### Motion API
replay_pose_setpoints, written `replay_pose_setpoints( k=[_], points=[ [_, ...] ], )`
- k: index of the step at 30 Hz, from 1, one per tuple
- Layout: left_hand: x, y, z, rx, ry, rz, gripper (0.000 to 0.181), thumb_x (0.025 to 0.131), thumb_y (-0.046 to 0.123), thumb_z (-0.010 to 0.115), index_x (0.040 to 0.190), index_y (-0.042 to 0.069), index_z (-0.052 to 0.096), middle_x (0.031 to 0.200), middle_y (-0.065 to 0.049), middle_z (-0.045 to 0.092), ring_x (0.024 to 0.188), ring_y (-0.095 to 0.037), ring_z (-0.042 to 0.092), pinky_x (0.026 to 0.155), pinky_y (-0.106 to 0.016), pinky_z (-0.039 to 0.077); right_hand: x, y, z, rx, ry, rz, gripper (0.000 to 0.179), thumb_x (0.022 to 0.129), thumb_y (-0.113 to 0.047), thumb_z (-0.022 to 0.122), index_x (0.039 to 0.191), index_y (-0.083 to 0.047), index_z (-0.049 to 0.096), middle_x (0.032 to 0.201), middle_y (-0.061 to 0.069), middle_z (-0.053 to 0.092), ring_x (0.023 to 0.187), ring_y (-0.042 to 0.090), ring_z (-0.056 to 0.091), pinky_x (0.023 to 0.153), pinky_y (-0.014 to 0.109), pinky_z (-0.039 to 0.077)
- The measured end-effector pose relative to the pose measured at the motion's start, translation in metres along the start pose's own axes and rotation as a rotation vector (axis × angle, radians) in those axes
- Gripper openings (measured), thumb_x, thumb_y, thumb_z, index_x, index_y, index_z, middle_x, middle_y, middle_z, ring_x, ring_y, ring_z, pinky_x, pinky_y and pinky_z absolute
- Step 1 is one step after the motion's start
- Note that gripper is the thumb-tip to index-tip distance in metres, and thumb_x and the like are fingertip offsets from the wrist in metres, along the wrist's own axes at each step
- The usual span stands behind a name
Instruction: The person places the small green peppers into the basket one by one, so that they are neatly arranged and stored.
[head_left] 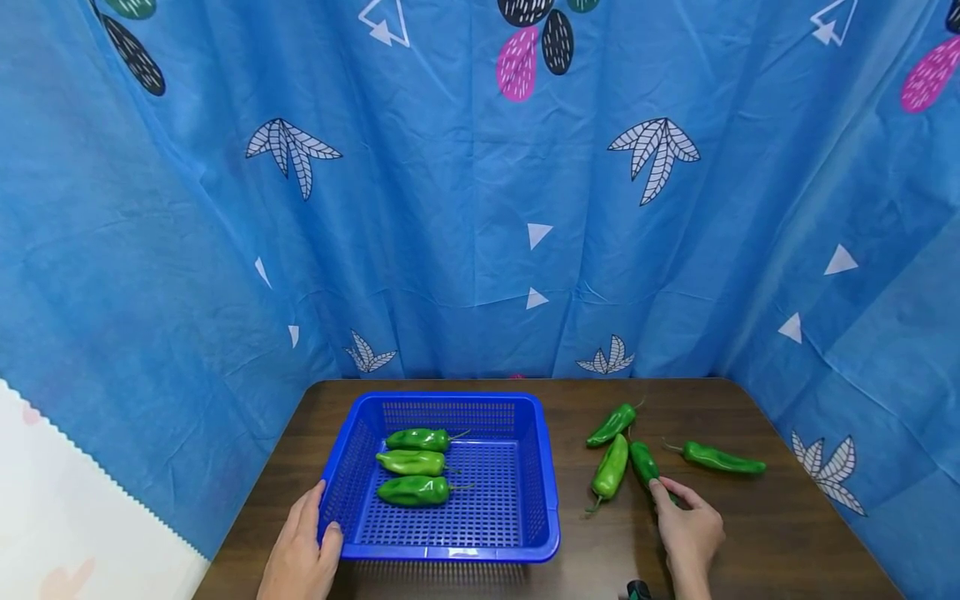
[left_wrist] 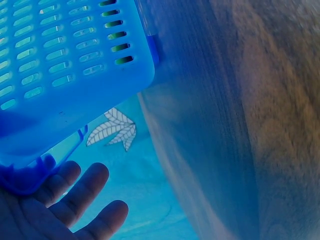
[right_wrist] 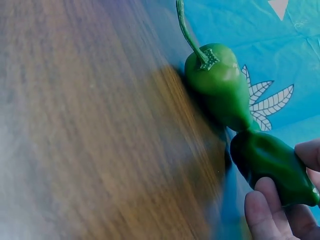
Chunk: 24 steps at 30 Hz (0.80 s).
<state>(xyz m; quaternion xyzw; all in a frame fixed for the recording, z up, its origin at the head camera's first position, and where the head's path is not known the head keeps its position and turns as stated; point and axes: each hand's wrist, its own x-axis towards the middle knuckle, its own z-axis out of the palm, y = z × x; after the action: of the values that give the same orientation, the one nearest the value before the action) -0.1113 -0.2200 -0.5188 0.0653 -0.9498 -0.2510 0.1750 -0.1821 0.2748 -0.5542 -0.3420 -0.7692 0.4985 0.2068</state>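
Note:
My left hand (head_left: 302,546) holds the left front corner of a blue plastic basket (head_left: 550,500), its fingers along the left rim. In the left wrist view, three fingers (left_wrist: 82,195) stretch past the basket's slotted wall (left_wrist: 65,100). My right hand (head_left: 692,529) pinches the near end of a dark green pepper (head_left: 642,460) between thumb and fingers. In the right wrist view, this pepper (right_wrist: 270,162) has its tip by the fingers, and a lighter green pepper (right_wrist: 220,90) with a long stem lies just beyond it.
Three green peppers (head_left: 412,492) lie side by side in the basket. Outside it, a light green pepper (head_left: 611,468), a pepper (head_left: 612,425) behind it and a longer pepper (head_left: 723,459) rest on the brown wooden table (head_left: 780,533). A blue patterned curtain (head_left: 450,208) surrounds the table's back and sides.

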Motion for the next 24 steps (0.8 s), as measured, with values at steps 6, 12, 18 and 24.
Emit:
replay_pose_setpoints(
  k=[6, 12, 18, 24],
  points=[
    [0.0, 0.0, 0.0, 0.0, 0.004, 0.009, 0.057, 0.095, 0.016, 0.055, 0.148, 0.0, 0.041, 0.142, -0.023, 0.049, 0.124, -0.047, 0.054, 0.095, -0.064, 0.046, -0.004, -0.006, -0.006, 0.022, 0.029, 0.016, 0.036, 0.084, -0.042, 0.078, 0.105, -0.012, 0.08, 0.071, -0.009, 0.07, 0.066, 0.006, 0.06, 0.056, 0.023, 0.048],
    [0.001, 0.0, -0.001, -0.004, 0.009, 0.018, 0.057, 0.095, 0.016, 0.055, 0.148, 0.0, 0.042, 0.142, -0.023, 0.049, 0.124, -0.047, 0.053, 0.096, -0.064, 0.045, -0.01, -0.022, -0.016, 0.076, 0.031, -0.003, 0.04, 0.083, -0.046, 0.078, 0.107, -0.014, 0.079, 0.075, -0.029, 0.058, 0.068, 0.0, 0.054, 0.055, 0.019, 0.046],
    [0.001, 0.0, -0.001, -0.006, 0.007, 0.013, 0.057, 0.095, 0.017, 0.055, 0.148, 0.0, 0.041, 0.142, -0.023, 0.049, 0.124, -0.047, 0.053, 0.096, -0.064, 0.045, -0.014, -0.038, -0.023, 0.125, 0.036, -0.057, 0.04, 0.083, -0.045, 0.079, 0.108, -0.014, 0.079, 0.074, -0.033, 0.058, 0.067, 0.002, 0.054, 0.055, 0.019, 0.045],
    [-0.001, -0.002, 0.001, -0.014, 0.037, 0.04, 0.057, 0.094, 0.015, 0.056, 0.147, 0.0, 0.043, 0.141, -0.023, 0.05, 0.124, -0.046, 0.054, 0.095, -0.062, 0.045, -0.016, -0.051, -0.026, 0.148, 0.027, -0.101, 0.038, 0.084, -0.043, 0.078, 0.11, -0.016, 0.079, 0.097, -0.02, 0.07, 0.078, -0.006, 0.058, 0.062, 0.012, 0.048]
  ],
)
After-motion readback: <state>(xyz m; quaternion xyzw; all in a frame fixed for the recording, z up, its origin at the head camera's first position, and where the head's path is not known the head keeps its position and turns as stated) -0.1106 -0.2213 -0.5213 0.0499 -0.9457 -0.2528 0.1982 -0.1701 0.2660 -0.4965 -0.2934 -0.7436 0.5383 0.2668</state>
